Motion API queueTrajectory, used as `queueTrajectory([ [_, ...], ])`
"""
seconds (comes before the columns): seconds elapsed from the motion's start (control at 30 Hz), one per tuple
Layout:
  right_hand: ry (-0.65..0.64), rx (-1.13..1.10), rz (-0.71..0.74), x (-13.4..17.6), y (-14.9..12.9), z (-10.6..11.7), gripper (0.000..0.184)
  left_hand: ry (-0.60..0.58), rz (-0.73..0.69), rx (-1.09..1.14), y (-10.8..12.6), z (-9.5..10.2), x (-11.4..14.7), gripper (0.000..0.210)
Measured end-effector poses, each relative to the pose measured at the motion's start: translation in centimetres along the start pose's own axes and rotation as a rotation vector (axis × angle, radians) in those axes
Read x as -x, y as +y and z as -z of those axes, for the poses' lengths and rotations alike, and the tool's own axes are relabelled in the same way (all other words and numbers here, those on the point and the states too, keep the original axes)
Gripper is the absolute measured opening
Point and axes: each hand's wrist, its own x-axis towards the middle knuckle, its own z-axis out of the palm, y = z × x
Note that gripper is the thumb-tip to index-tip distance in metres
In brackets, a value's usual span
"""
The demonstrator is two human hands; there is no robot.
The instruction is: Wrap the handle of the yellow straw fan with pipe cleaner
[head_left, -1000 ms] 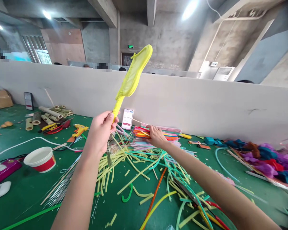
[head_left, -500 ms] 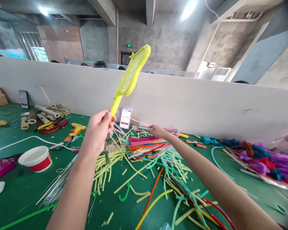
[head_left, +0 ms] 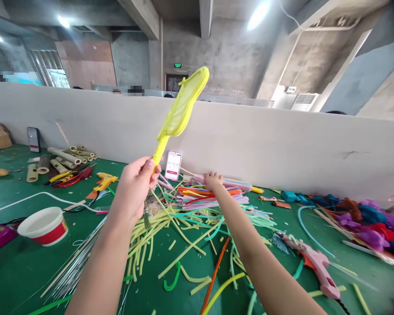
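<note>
My left hand is closed round the wrapped handle of a yellow fan-shaped piece, holding it upright and tilted right above the table. Its broad part has a thick fuzzy rim and a flat yellow panel. At the back of the table, my right hand has its fingers bent over a pile of pink pipe cleaners. Their tips are partly hidden. Orange, red and lilac pipe cleaners lie just in front of that hand. Pale yellow pipe cleaners are scattered nearer me.
A phone leans against the white partition. Left are a yellow glue gun, pliers, bamboo pieces, a paper cup and thin wires. Right are a pink glue gun and coloured fluffy pieces.
My right hand has turned and bent its fingers over the pile, and its forearm has swung left, uncovering the pink glue gun. My left hand holds the yellow piece almost unmoved.
</note>
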Motion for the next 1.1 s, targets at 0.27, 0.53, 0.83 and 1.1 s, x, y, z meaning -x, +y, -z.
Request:
queueTrajectory([
  [0.27, -0.093, -0.094, -0.016, 0.3, 1.1, 0.6, 0.035, -0.022, -0.002, -0.027, 0.0, 0.1, 0.2, 0.018],
  [0.53, 0.007, -0.345, 0.100, 1.5, 4.3, 4.5, 0.034, -0.003, -0.007, -0.008, 0.1, 0.5, -0.2, 0.021],
  [0.83, 0.464, -0.469, 0.290, 9.0, 4.6, 9.4, 0.031, 0.014, 0.001, 0.032, 0.4, 0.3, -0.1, 0.022],
  [1.1, 0.344, -0.351, 0.528, 11.8, 0.7, 6.8, 0.048, -0.044, 0.005, 0.012, 0.1, -0.5, 0.6, 0.018],
])
